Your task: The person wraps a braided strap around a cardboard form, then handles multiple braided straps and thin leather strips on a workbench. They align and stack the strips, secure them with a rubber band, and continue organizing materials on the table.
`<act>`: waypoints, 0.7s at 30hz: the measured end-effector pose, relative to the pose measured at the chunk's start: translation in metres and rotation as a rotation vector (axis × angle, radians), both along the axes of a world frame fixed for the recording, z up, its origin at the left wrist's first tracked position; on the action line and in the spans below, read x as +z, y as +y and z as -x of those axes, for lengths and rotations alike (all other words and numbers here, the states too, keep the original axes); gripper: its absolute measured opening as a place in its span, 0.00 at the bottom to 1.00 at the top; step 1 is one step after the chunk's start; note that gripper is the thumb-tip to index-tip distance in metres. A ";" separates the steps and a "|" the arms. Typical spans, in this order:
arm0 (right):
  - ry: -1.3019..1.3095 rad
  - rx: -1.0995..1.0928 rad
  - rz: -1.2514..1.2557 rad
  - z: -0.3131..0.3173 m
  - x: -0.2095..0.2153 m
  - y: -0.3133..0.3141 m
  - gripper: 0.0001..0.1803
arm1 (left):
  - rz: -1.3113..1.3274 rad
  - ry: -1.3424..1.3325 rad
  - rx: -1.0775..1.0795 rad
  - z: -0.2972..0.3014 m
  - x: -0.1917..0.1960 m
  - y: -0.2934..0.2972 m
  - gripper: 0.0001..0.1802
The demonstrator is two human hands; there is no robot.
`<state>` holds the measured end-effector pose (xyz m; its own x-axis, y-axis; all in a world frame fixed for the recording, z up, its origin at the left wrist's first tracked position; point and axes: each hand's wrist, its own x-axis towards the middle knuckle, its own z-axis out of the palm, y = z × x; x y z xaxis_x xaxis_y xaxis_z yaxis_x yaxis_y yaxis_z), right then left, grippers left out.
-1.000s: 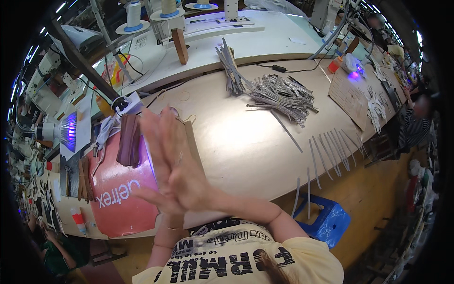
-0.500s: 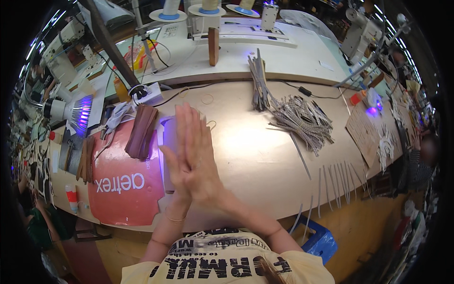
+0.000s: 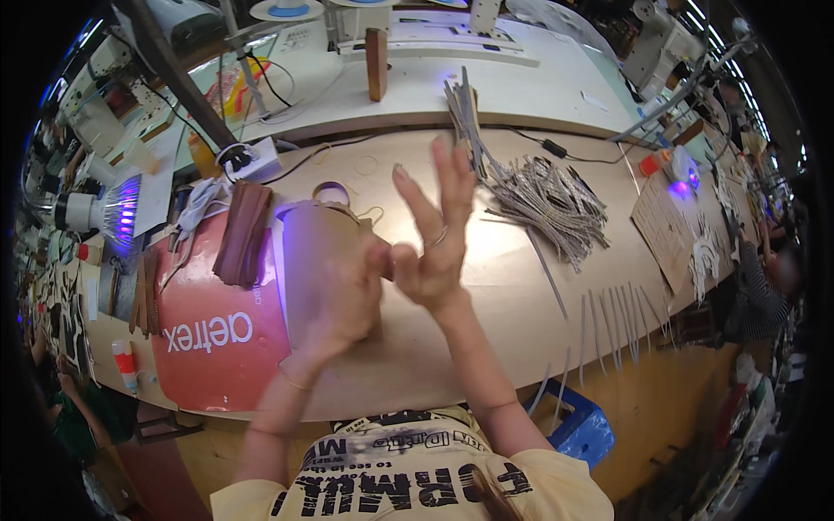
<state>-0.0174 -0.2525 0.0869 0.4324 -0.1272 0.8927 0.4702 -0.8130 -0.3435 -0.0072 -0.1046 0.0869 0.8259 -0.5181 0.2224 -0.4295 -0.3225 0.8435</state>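
Observation:
My left hand (image 3: 347,291) is smeared by motion and looks curled; its fingertips meet the thumb side of my right hand (image 3: 441,243). The right hand is raised above the table with several fingers stretched and spread, a ring on one of them, and nothing visible in it. Under the left hand lies a tan flat piece (image 3: 314,252) with a wavy far edge, tinted violet by a lamp. Behind this piece sits a tape-like ring (image 3: 332,193). To the right is a pile of thin grey braided strips (image 3: 556,208), beside a bundle of grey strips (image 3: 465,117).
A red sheet (image 3: 213,304) carries a stack of brown strips (image 3: 243,234). At the left shines a violet lamp (image 3: 117,213). Loose grey strips (image 3: 608,326) hang over the near edge, by a blue stool (image 3: 578,430). A brown block (image 3: 376,65) stands on the white machine table (image 3: 417,100).
The palms were pressed together; now they have parted. My right hand moved right and spread its fingers, while the left curled beside its thumb. The tan piece and ring have come into view.

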 end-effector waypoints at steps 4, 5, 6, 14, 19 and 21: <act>0.337 -0.106 -0.399 0.024 -0.015 -0.090 0.25 | -0.203 -0.557 0.125 -0.091 0.012 -0.010 0.24; 0.552 -0.275 -0.480 0.028 -0.019 -0.115 0.24 | -0.186 -0.581 0.089 -0.117 0.010 -0.018 0.25; 0.731 -0.425 -0.512 0.033 -0.024 -0.136 0.23 | -0.318 -0.597 0.077 -0.142 0.005 -0.026 0.24; 1.301 -0.798 0.150 0.052 -0.075 -0.219 0.46 | -1.044 -0.252 -0.446 -0.215 -0.064 -0.049 0.26; 1.367 -0.647 0.109 0.047 -0.064 -0.239 0.36 | -0.775 -0.130 -0.307 -0.192 -0.056 -0.041 0.36; 1.357 -0.617 0.119 0.050 -0.052 -0.242 0.35 | -0.746 -0.378 -0.234 -0.177 -0.038 -0.032 0.34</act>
<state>-0.0670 -0.4941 0.0349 0.8262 -0.5513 -0.1164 -0.5632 -0.8135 -0.1450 0.1700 -0.1365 0.0492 0.6190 -0.7854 -0.0046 -0.7629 -0.6027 0.2342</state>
